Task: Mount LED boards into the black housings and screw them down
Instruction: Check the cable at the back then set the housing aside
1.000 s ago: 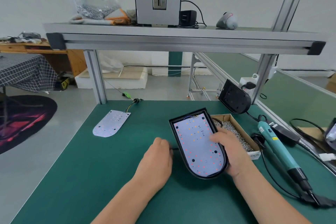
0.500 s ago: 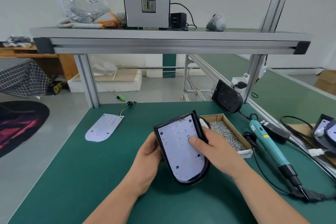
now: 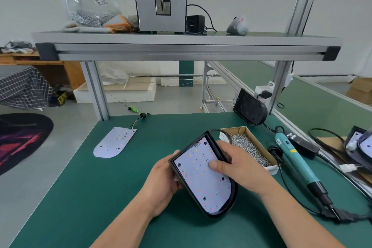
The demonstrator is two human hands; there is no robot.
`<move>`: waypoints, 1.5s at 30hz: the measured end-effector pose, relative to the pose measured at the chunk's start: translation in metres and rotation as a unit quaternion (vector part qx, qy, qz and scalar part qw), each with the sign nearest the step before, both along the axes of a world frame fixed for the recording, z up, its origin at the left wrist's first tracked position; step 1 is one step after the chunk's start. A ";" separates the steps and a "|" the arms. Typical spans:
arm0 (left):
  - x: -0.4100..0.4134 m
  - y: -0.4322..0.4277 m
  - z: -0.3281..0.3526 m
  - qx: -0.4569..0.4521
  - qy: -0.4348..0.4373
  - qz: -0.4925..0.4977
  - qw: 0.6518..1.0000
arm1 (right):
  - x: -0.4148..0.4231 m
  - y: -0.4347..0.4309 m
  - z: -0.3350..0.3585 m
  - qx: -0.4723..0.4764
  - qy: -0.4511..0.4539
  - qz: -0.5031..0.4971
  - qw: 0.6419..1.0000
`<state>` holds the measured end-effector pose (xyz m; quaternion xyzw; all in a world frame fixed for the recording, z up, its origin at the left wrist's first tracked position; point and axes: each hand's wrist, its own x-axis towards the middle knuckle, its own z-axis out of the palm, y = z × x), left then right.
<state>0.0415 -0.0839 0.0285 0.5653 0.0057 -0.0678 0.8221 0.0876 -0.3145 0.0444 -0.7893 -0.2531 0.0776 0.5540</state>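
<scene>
A black housing point(image 3: 231, 202) with a white LED board point(image 3: 203, 179) seated inside is held tilted above the green mat. My left hand point(image 3: 164, 179) grips its left edge from underneath. My right hand point(image 3: 236, 167) grips the right edge, thumb pressing on the board's face. A second loose LED board point(image 3: 113, 143) with coloured wires lies flat on the mat at the far left. An empty black housing point(image 3: 250, 109) leans against the frame post at the back right.
A cardboard box of screws point(image 3: 249, 147) sits just right of my hands. A teal electric screwdriver point(image 3: 296, 162) with its cable lies further right. Another housing point(image 3: 360, 147) shows at the right edge. An overhead shelf point(image 3: 181, 46) carries a screw feeder.
The housing with its board has been lifted off the mat and tilted toward me. My left hand moved from the mat onto its left edge; my right thumb now presses the board.
</scene>
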 end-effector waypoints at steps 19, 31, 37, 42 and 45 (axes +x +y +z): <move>0.006 0.001 -0.001 -0.023 -0.023 -0.010 0.999 | -0.007 -0.001 0.017 0.063 0.020 -0.049 0.997; 0.013 0.006 -0.025 0.033 -0.053 -0.003 0.998 | 0.005 -0.075 0.066 0.385 0.059 -0.209 0.897; 0.015 0.006 -0.028 0.038 -0.058 0.001 0.998 | 0.000 -0.146 0.094 0.429 0.050 -0.295 0.852; 0.021 0.006 -0.033 0.036 -0.061 0.004 0.998 | 0.000 -0.231 0.103 0.411 0.024 -0.403 0.817; 0.025 0.007 -0.038 0.042 -0.063 0.011 0.997 | -0.001 -0.283 0.104 0.381 0.001 -0.477 0.792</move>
